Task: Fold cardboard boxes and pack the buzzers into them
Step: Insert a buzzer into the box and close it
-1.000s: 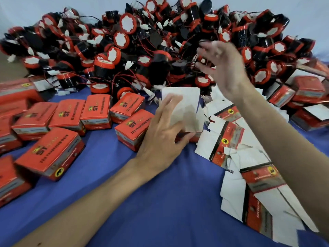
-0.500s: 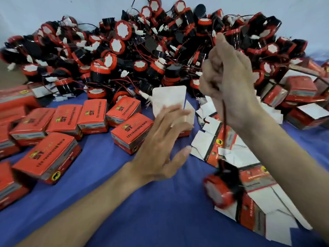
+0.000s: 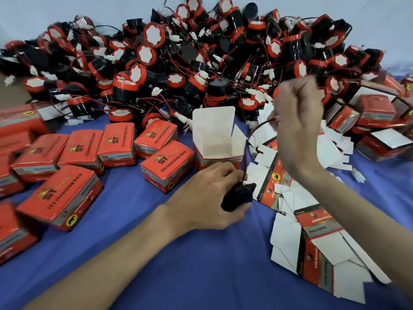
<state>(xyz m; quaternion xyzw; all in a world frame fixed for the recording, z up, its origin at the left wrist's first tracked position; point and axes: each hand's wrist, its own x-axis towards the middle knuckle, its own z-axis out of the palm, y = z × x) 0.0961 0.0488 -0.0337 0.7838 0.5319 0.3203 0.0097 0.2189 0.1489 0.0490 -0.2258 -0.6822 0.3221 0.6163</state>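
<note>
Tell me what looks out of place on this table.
Nothing looks damaged. The flat box blanks sprawl in a loose, overlapping pile on the right, and the buzzer heap behind is a tangle of red wires. The open box stands upright.

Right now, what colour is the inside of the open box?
The open box is white inside; the head view shows it best.

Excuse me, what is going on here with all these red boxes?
A person is packing buzzers into small boxes. The left hand grips a black buzzer just in front of an open box, and the right hand pinches its red wire. Closed boxes lie to the left, flat unfolded boxes to the right, and a heap of buzzers sits behind.
</note>
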